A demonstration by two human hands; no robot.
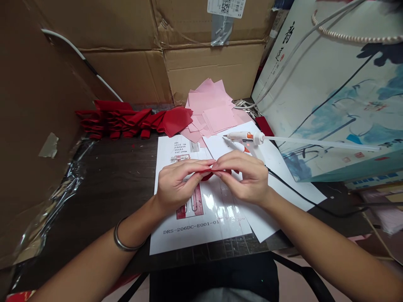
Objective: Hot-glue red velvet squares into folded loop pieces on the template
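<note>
Between my two hands a small piece of red fabric is pinched, mostly hidden by the fingers. My left hand grips its left side between thumb and fingers. The right side is held by my right hand, and the fingertips of both hands meet at its middle. Below them lies a printed sheet with pictures and text under clear film. A white glue gun with orange parts rests just beyond my right hand on blank white paper, a long glue stick sticking out of its back.
Folded red fabric pieces are piled at the back left. Pink paper squares lie in a loose heap beside them, with metal clips to the right. Cardboard walls and a white patterned box enclose the table. A black cord runs right.
</note>
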